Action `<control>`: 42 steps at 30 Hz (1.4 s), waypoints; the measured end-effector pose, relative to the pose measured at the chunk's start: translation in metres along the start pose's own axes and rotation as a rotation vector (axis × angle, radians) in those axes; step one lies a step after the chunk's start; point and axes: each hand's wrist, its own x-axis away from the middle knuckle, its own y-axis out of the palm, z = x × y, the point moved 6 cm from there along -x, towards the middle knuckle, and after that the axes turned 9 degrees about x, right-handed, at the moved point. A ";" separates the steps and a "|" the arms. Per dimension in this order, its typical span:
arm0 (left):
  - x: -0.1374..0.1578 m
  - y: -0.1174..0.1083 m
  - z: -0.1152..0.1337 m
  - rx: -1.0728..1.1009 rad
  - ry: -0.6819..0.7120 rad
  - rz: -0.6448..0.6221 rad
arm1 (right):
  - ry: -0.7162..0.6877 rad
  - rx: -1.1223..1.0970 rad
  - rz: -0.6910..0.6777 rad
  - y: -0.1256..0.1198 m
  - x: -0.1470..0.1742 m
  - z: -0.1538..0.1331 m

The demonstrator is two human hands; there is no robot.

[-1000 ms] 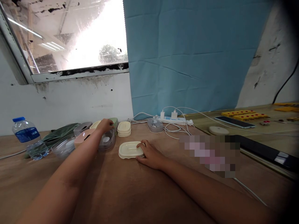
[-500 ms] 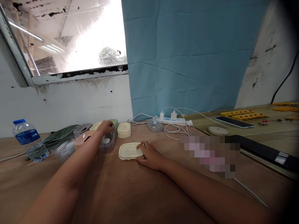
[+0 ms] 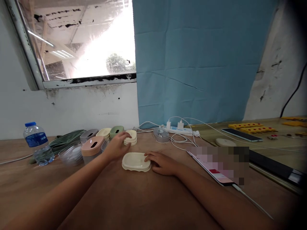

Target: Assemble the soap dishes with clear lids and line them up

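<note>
Okay so both hands are over the worktop (image 3: 120, 204) here, around the middle of the frame. The right hand (image 3: 165, 163) is loosely curved with its fingertips on the right end of a cream plastic lid (image 3: 134, 161), which lies flat just below the center of the frame, recessed panel facing up. Can't tell if it's actually gripping or just resting there.

The left hand (image 3: 117, 145) is a bit farther up and left, fingers spread with the thumb well apart, at a small stack of matching cream lids (image 3: 131, 140). Its fingertips overlap the stack's left side, but whether they touch it I honestly can't say. Nothing looks clasped in it.

Left of that hand there's a cluster: a pink-topped container (image 3: 92, 143) with a dark slot, a green-topped one (image 3: 116, 130) behind the hand, a gray-topped one (image 3: 88, 134) and some clear plastic tubs (image 3: 70, 155). The water bottle (image 3: 37, 140) with the blue cap stands at far left, next to a dark green bag (image 3: 64, 140).

Right of center, a gray box (image 3: 161, 135) sits just in front of the white power strip (image 3: 182, 130). A pink-screened phone (image 3: 216, 174), partly pixelated, lies at lower right with a cable plugged in.
</note>
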 end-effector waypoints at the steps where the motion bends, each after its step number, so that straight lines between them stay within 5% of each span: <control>1: 0.016 0.002 0.015 0.002 0.038 -0.034 | -0.020 -0.003 0.001 -0.003 0.001 0.000; 6: 0.079 0.009 0.036 -0.007 0.035 -0.045 | 0.011 0.034 0.007 -0.006 0.000 -0.001; 14: 0.087 0.007 -0.003 0.069 -0.230 0.219 | 0.134 -0.022 0.040 -0.005 0.003 -0.001; 20: 0.091 0.001 -0.016 0.160 -0.343 0.391 | 0.319 0.053 0.339 -0.004 -0.014 0.018; 25: 0.092 0.001 -0.027 0.210 -0.399 0.441 | 0.467 0.097 0.529 0.014 -0.070 0.039; 33: 0.092 0.006 -0.033 0.266 -0.450 0.408 | 0.583 0.159 0.676 0.031 -0.134 0.047; 42: 0.088 0.020 -0.020 0.099 -0.425 0.127 | 0.581 0.180 0.680 0.043 -0.141 0.061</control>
